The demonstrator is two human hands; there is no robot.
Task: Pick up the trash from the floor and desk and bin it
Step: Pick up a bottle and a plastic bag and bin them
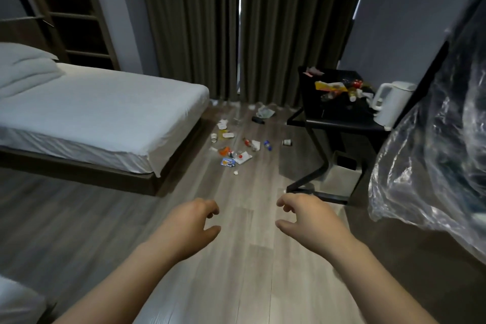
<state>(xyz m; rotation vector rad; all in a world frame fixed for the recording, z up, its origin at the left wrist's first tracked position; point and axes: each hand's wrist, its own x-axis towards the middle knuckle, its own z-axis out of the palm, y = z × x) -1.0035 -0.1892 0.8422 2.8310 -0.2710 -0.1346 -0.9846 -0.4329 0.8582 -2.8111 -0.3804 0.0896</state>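
Trash (236, 147) lies scattered on the floor (244, 258) between the bed (105, 113) and the desk (339, 119), with more wrappers (339, 89) heaped on the desk top beside a white kettle (389, 102). A bin (339, 179) stands under the desk, probably kept there to be out of the walkway yet close to both messes. The left hand (189, 221) and right hand (307, 218) reach out in front, fingers loosely curled and apart, holding nothing, seemingly readied for a first pickup. All the trash lies well ahead of the fingertips, untouched. A clear plastic bag (434, 166) hangs at the right.
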